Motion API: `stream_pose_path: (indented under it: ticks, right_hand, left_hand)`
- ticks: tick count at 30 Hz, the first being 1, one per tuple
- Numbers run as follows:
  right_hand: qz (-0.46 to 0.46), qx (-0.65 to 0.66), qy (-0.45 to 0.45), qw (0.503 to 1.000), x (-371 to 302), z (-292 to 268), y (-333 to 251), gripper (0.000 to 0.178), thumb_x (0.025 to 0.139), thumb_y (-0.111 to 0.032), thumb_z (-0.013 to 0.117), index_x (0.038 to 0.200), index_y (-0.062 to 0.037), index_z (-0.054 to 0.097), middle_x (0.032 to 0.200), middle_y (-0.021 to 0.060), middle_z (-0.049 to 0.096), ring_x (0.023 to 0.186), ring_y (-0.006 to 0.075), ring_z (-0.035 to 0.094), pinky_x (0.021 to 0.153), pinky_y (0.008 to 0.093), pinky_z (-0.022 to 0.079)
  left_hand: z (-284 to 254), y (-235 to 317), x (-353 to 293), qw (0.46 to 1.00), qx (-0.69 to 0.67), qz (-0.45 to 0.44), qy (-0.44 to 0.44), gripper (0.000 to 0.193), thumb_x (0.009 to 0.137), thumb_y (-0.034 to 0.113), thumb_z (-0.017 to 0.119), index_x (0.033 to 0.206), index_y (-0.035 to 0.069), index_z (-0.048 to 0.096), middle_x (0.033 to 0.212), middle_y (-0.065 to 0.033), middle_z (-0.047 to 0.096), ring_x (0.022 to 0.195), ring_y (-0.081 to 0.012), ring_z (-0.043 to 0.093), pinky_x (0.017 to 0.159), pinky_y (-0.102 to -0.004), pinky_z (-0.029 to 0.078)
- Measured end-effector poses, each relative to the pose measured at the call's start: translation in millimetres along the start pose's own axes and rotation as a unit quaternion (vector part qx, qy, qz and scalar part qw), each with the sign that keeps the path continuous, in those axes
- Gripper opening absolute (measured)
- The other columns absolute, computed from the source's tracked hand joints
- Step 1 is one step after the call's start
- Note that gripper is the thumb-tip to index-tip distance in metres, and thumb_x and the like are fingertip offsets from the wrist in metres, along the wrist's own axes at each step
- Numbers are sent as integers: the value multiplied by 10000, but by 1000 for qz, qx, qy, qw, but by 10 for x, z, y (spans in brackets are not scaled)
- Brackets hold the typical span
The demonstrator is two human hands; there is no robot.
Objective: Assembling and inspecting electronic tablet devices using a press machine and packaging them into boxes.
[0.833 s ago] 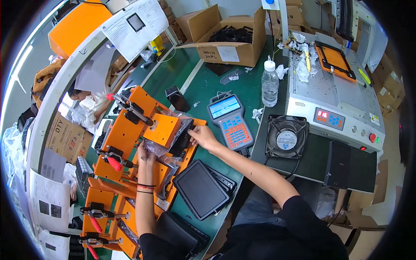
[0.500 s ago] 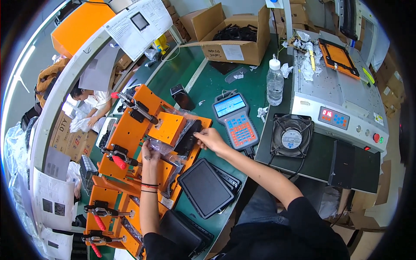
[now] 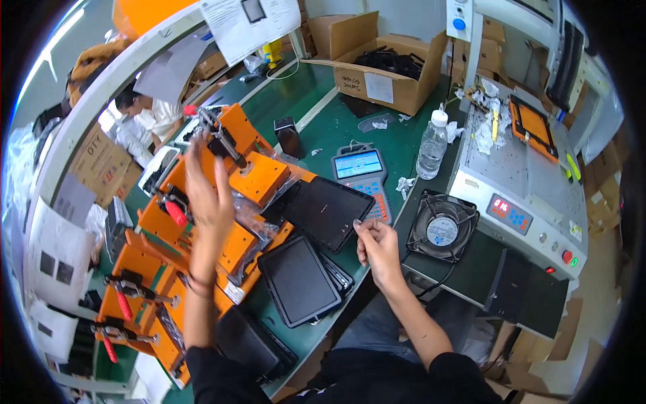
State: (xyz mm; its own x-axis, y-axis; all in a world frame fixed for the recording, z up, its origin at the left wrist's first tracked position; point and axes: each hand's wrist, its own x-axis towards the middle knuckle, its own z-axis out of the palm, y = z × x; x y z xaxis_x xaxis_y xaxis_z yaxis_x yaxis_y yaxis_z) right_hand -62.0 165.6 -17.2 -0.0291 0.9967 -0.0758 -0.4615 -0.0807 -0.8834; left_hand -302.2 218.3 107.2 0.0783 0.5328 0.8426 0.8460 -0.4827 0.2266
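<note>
- While the right hand (image 3: 380, 254) pinches the right edge of a black panel (image 3: 325, 210) between thumb and fingertips, the left hand (image 3: 210, 192) is raised with its fingers spread out and grasps nothing.
- The panel is tilted, its left end above the orange jig (image 3: 259, 178) and its upper right part before the keypad of a tester (image 3: 360, 165); whether it touches the jig, one cannot tell.
- On the jig are metal clamps (image 3: 225, 143) with red handles (image 3: 176, 214), and some clear film (image 3: 252, 221) lies near the panel.
- Just below the panel, a tablet (image 3: 299, 279) lies on top of a small stack, and black cases (image 3: 245, 343) are beside the left forearm.
- Behind the tester, a black box (image 3: 288, 138) stands upright on the green table (image 3: 316, 143).
- To the right are a bottle (image 3: 432, 149), a fan (image 3: 442, 229) and a grey machine (image 3: 501, 172), which carries paper scraps (image 3: 486, 138) and an orange plate (image 3: 533, 128).
- At the far side, a carton (image 3: 380, 87) contains black parts (image 3: 391, 62).
- At the upper left sits a co-worker (image 3: 161, 120) in a white top.
</note>
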Motion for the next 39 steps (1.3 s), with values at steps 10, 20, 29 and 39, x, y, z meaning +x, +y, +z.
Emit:
stream_pose_path:
  ticks: [10,20,29,39]
  right_hand:
    - [-17,63,-45,997,-731,-216,-220,125,859,-108,524,789,-54,436,526,13,451,393,68,403,351,196,351]
    - [-25,59,-37,997,-895,-404,-220,115,857,-77,512,798,-41,421,534,20,448,391,74,406,357,204,377]
    - [-68,45,-18,997,-876,-339,-243,118,862,-79,504,787,-27,430,531,23,452,404,74,420,374,203,387]
    - [-73,46,-73,994,-926,-266,-220,121,866,-99,514,790,-38,443,571,16,467,441,61,438,398,199,407]
  left_hand:
    - [92,-1104,1418,802,-359,-437,190,589,799,344,526,1168,53,171,864,-146,421,655,-202,501,545,-347,418]
    - [427,-596,845,981,121,151,-16,340,917,270,336,898,0,543,781,-141,612,684,-273,584,643,-361,450]
    - [654,-332,462,972,198,129,7,408,882,226,438,545,20,538,539,-132,541,563,-311,547,614,-393,436]
    - [134,377,-230,984,23,98,-144,272,904,205,377,1017,-4,509,1005,-181,510,995,-316,496,855,-362,375]
